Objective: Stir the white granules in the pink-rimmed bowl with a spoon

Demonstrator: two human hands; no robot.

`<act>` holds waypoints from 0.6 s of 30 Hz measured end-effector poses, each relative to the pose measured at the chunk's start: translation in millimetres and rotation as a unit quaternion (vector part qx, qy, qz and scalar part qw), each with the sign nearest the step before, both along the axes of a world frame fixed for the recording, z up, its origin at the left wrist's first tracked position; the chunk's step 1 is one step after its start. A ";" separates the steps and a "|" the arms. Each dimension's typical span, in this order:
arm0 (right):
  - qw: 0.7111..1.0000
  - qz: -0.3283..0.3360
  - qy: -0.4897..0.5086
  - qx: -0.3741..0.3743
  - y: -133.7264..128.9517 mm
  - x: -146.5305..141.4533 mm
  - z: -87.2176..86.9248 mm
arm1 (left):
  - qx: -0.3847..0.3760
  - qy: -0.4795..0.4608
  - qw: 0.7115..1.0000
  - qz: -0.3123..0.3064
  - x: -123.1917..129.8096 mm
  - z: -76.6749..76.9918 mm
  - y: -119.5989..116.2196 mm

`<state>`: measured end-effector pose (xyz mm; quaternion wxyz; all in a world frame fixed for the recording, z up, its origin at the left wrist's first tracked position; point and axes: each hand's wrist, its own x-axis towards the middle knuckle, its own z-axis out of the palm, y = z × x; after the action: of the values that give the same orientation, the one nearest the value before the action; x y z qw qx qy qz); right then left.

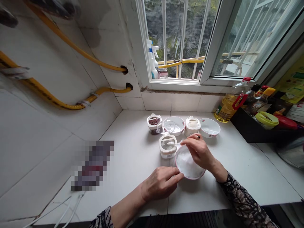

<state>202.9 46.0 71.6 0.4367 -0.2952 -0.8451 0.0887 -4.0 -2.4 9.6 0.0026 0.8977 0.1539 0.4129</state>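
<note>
So that slipping is presumably avoided, the bowl (194, 178) is pinched between fingers of the left hand (163, 181), a spoon (175, 144) by the right hand (199, 151).

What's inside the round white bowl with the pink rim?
The round white bowl with the pink rim holds a layer of loose-looking white material. The bare right hand covers the upper-right part, so contents there are hidden; the material hides the bowl's bottom.

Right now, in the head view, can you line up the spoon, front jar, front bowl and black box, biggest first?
1. Black box
2. Front bowl
3. Front jar
4. Spoon, held in the right hand
</note>
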 end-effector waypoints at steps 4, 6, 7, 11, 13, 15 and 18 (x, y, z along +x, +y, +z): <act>0.992 -0.074 0.102 -0.021 0.9 19.3 7.0 | 0.002 -0.006 1.000 -0.002 0.1 0.8 0.6; 0.992 -0.086 0.085 -0.034 2.7 25.7 6.2 | 0.002 -0.008 1.000 0.000 -0.2 0.5 0.4; 0.994 -0.086 0.058 -0.035 3.8 26.9 4.5 | 0.001 -0.008 1.000 0.002 -0.3 0.3 0.2; 0.997 -0.048 -0.058 -0.019 6.9 22.7 -4.1 | 0.004 -0.009 1.000 0.007 -0.6 -0.4 -0.8; 0.996 -0.029 -0.076 -0.023 6.9 20.4 -5.7 | 0.004 -0.007 1.000 0.007 -0.7 -0.6 -1.1; 0.997 -0.032 -0.061 -0.030 6.5 20.4 -5.3 | 0.003 -0.006 1.000 0.005 -1.0 -0.7 -1.1; 0.997 -0.056 -0.036 -0.038 6.4 22.7 -4.4 | -0.002 -0.003 1.000 0.003 -1.5 -0.6 -1.1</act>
<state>225.6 52.5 67.2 0.3987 -0.3618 -0.8384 0.0856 -5.5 -3.6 9.1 0.0038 0.8959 0.1572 0.4156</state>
